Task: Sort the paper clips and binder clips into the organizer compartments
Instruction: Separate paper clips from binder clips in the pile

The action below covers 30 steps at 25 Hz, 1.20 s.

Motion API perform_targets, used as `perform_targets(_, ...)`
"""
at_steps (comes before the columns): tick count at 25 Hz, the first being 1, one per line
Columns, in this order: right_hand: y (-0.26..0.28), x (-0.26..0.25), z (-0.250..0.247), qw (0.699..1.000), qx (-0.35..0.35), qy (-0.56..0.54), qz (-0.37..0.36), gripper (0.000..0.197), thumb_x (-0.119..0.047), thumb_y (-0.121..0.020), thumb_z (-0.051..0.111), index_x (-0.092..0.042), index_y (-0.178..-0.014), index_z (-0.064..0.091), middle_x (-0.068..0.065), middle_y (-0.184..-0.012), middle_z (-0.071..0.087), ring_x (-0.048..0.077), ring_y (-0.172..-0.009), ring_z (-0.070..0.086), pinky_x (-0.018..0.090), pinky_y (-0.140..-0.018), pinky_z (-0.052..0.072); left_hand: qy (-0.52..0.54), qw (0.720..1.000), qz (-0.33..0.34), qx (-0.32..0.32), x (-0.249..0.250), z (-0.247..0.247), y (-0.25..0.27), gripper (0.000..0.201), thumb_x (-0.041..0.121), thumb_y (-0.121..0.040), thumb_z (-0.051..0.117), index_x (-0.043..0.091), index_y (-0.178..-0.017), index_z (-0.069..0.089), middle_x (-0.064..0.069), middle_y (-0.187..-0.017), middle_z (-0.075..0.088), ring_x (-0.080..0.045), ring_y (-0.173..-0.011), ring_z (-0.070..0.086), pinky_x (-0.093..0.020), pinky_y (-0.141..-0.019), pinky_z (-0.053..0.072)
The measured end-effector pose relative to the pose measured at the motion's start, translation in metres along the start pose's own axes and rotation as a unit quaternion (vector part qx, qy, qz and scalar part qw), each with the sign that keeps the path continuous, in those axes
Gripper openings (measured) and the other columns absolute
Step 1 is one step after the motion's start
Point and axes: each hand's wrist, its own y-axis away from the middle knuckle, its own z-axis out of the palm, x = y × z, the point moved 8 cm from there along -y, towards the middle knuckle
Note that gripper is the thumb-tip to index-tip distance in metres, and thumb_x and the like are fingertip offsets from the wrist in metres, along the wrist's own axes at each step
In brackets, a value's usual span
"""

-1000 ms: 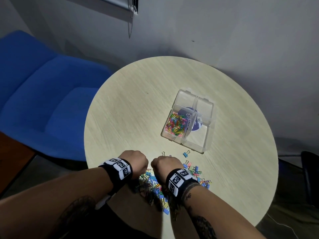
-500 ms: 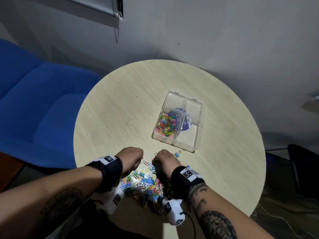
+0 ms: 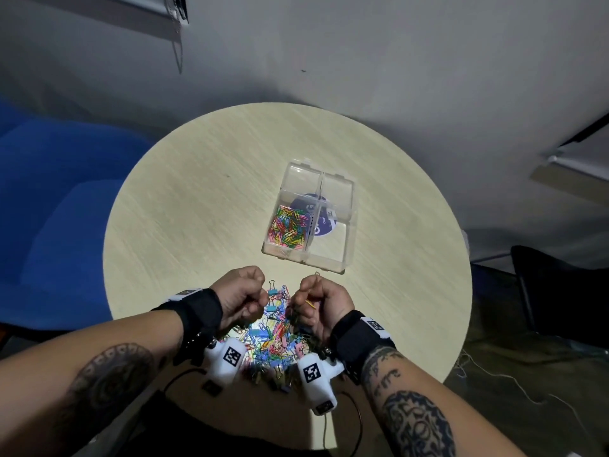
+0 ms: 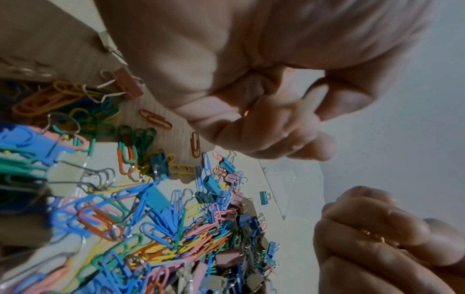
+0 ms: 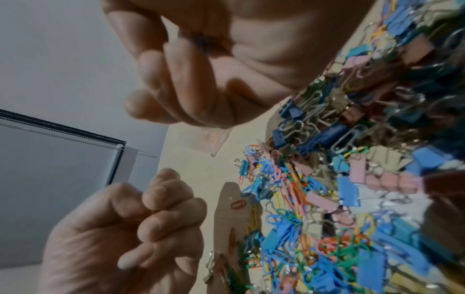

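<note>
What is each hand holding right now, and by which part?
Right hand: yellow paper clip, pinched at one end. Left hand: orange paper clip enclosed by curled fingers; the hold point is hidden.

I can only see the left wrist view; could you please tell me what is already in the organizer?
Observer: In the head view, the organizer holds paper clips in its near-left compartment only.
Operator: Thank you. Are there any binder clips in it?
Observer: None that I can see. The other three compartments look bare, apart from a purple sticker showing through the middle.
Operator: And where does it sit from the hands?
Observer: It sits beyond the pile, ahead and a little right of the right hand, which is not touching it.
</note>
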Motion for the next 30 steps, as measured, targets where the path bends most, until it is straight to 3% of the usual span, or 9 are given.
perform_targets(4, 0.000, 0.010, -0.028, 0.993, 0.046, 0.109, -0.004, 0.013, -0.019, -0.085, 0.049, -0.009, -0.079, 0.055, 0.005, -0.061, 0.048, 0.014, -0.043, 0.031, 0.024, -0.044, 0.017, -0.202, 0.979, -0.008, 0.035, -0.015, -0.013, -0.019, 0.013, 0.008, -0.082, 0.043, 0.011, -0.073, 0.053, -0.006, -0.057, 0.052, -0.018, -0.045, 0.041, -0.030, -0.044, 0.033)
perform_targets(7, 0.007, 0.014, -0.043, 0.966, 0.071, 0.247, -0.006, 0.015, -0.024, -0.085, 0.060, -0.014, -0.074, 0.057, 0.000, -0.057, 0.046, 0.015, -0.043, 0.032, 0.022, -0.042, 0.021, -0.530, 0.843, 0.020, 0.093, -0.003, -0.026, -0.016, 0.012, 0.023, -0.079, 0.055, 0.025, -0.086, 0.064, 0.003, -0.085, 0.072, -0.019, -0.072, 0.066, -0.028, -0.064, 0.052)
perform_targets(10, 0.011, 0.013, -0.048, 0.946, 0.090, 0.312, -0.021, 0.021, -0.023, -0.091, 0.062, -0.016, -0.072, 0.061, 0.001, -0.059, 0.052, 0.017, -0.047, 0.041, 0.024, -0.047, 0.031, -0.673, 0.737, 0.048, 0.043, -0.003, -0.017, -0.010, 0.047, 0.030, -0.083, 0.064, 0.031, -0.130, 0.059, 0.006, -0.126, 0.066, -0.016, -0.112, 0.063, -0.023, -0.091, 0.048)
perform_targets(12, 0.012, 0.014, -0.052, 0.930, 0.103, 0.351, -0.025, 0.017, -0.028, -0.091, 0.064, -0.017, -0.080, 0.069, 0.002, -0.067, 0.061, 0.017, -0.055, 0.049, 0.025, -0.055, 0.039, -0.712, 0.700, 0.061, 0.018, -0.008, -0.008, -0.010, 0.061, 0.039, -0.084, 0.068, 0.032, -0.142, 0.050, 0.005, -0.135, 0.061, -0.016, -0.123, 0.057, -0.026, -0.099, 0.045)
perform_targets(15, 0.013, 0.021, -0.055, 0.932, 0.101, 0.348, -0.017, 0.017, -0.032, -0.090, 0.066, -0.017, -0.082, 0.070, 0.002, -0.070, 0.062, 0.016, -0.054, 0.048, 0.025, -0.055, 0.039, -0.737, 0.672, 0.068, 0.030, -0.014, -0.002, -0.016, 0.049, 0.042, -0.086, 0.067, 0.034, -0.133, 0.059, 0.004, -0.129, 0.064, -0.019, -0.119, 0.059, -0.030, -0.097, 0.049)
perform_targets(19, 0.015, 0.025, -0.057, 0.935, 0.098, 0.342, -0.014, 0.017, -0.031, -0.089, 0.068, -0.019, -0.077, 0.066, 0.004, -0.068, 0.058, 0.016, -0.050, 0.045, 0.026, -0.053, 0.039, -0.754, 0.650, 0.086, 0.040, -0.011, 0.003, -0.019, 0.020, 0.040, -0.090, 0.061, 0.027, -0.098, 0.074, 0.002, -0.101, 0.071, -0.021, -0.096, 0.065, -0.031, -0.081, 0.053)
perform_targets(24, 0.016, 0.020, -0.053, 0.939, 0.095, 0.330, -0.013, 0.019, -0.030, -0.088, 0.068, -0.021, -0.072, 0.066, 0.002, -0.066, 0.061, 0.018, -0.052, 0.047, 0.028, -0.055, 0.039, -0.778, 0.614, 0.129, 0.027, -0.010, 0.005, -0.013, 0.022, 0.037, -0.097, 0.047, 0.027, -0.098, 0.066, 0.003, -0.101, 0.066, -0.021, -0.094, 0.062, -0.029, -0.073, 0.046)
perform_targets(27, 0.016, 0.012, -0.049, 0.938, 0.104, 0.331, -0.018, 0.019, -0.029, -0.088, 0.067, -0.019, -0.073, 0.065, 0.000, -0.061, 0.058, 0.019, -0.054, 0.047, 0.028, -0.055, 0.039, -0.741, 0.659, 0.129, 0.004, -0.008, 0.000, -0.009, 0.019, 0.035, -0.100, 0.039, 0.024, -0.094, 0.053, 0.000, -0.096, 0.061, -0.021, -0.089, 0.057, -0.030, -0.070, 0.039)
perform_targets(30, 0.011, 0.010, -0.038, 0.968, 0.081, 0.238, -0.003, 0.019, -0.018, -0.091, 0.058, -0.013, -0.073, 0.055, 0.002, -0.054, 0.043, 0.016, -0.044, 0.031, 0.024, -0.045, 0.023, -0.641, 0.761, 0.091, 0.026, 0.006, -0.011, -0.007, 0.021, 0.030, -0.103, 0.036, 0.018, -0.093, 0.050, -0.002, -0.087, 0.061, -0.020, -0.080, 0.055, -0.031, -0.070, 0.040)
